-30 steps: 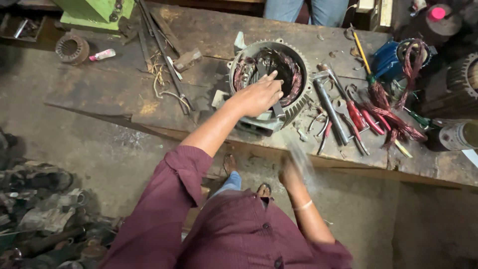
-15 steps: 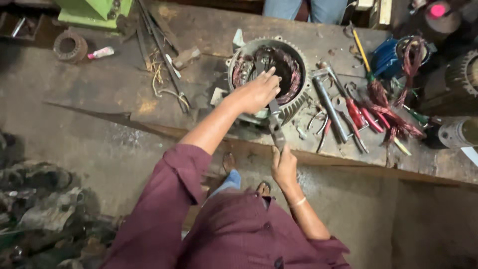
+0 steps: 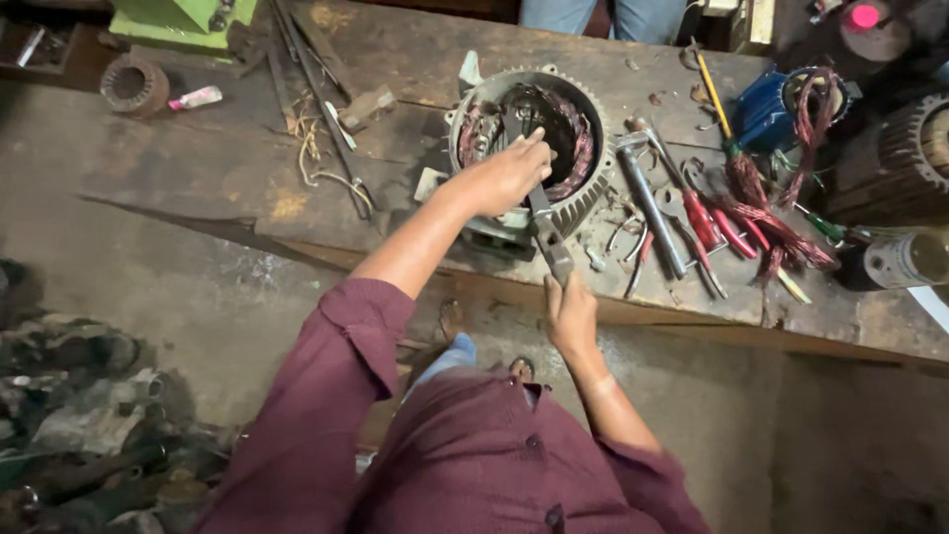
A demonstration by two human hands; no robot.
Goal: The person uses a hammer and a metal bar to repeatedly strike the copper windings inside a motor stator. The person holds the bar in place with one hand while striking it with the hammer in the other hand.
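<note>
Stator (image 3: 529, 133) sits at desk (image 3: 217, 168) edge. Left hand (image 3: 504, 176) pins a chisel (image 3: 514, 124) into the copper windings; right hand (image 3: 570, 314) grips a hammer (image 3: 549, 235) low, likely for short taps. Pliers (image 3: 707, 222) lie beside it.

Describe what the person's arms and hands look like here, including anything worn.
Both hands are bare, no gloves. The left hand has its forearm bare below a maroon sleeve pushed up near the elbow. The right hand also has a bare forearm; its sleeve of the same maroon buttoned shirt ends higher. No watch or rings can be made out.
</note>
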